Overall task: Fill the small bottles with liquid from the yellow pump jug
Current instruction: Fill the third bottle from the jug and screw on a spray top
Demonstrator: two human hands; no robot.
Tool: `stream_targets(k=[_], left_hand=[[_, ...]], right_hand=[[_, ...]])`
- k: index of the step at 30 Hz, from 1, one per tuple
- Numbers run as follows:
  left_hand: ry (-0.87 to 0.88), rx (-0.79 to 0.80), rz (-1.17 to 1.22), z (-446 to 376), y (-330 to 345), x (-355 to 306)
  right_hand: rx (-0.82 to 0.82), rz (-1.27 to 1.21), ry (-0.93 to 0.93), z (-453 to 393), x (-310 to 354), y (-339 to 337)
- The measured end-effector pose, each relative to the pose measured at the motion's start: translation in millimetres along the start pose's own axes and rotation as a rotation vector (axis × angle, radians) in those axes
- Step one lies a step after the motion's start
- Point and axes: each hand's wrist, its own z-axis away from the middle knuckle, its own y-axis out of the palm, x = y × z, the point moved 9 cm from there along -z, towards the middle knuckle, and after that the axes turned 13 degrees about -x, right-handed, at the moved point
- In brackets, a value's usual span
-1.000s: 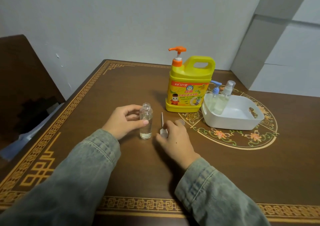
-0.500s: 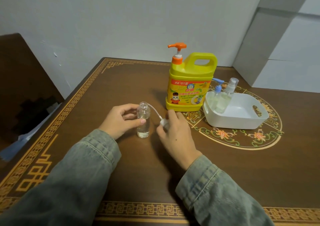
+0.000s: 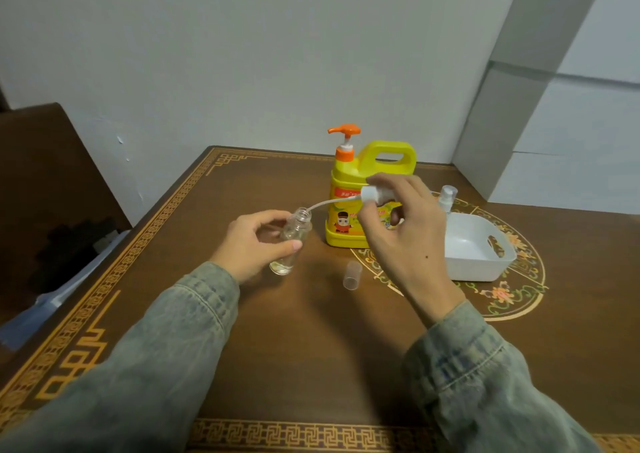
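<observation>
- Dark wood with a gold fret border makes up the desk (image 3: 311, 348), which is pushed against a pale grey wall.
- Left hand (image 3: 256, 241) wraps its fingers and thumb round the small bottle (image 3: 291, 241), which is tilted with its open mouth leaning toward the right hand; only a little clear liquid shows at its bottom.
- Right hand (image 3: 398, 230) pinches the white spray head (image 3: 375, 194), raised above and to the right of the bottle, with the thin dip tube (image 3: 332, 203) curving down to the bottle mouth.
- Risk: the tube is soft and bent, so it could miss the neck or spring out and flick drops onto the desk.
- Risk: the bottle looks nearly empty, so capping it now would leave it unfilled.
- Risk: a clear cap (image 3: 352, 276) lies on its side between the hands and could roll if a sleeve brushes it.
- Beyond the right hand stands the yellow pump jug (image 3: 346, 224), partly hidden behind its fingers, untouched.
- Right of that hand sits a white basket (image 3: 485, 269) with another spray bottle (image 3: 446, 198) at its far edge.
</observation>
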Motion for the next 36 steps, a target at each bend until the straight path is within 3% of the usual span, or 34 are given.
stream_targets(k=[16,26,36], left_hand=[[0.001,0.024,-0.044,2.2,10.2,6.3],[0.106,0.103,0.038,7.8,26.9,-23.4],[0.104,0.116,0.050,10.4,33.4,-24.4]], right_hand=[[-0.018,0.001,-0.058,-0.7,0.9,-4.1],[0.254,-0.012,-0.023,14.0,-2.1,27.9],[0.404,-0.025,-0.019,16.3,-14.9,41.4]])
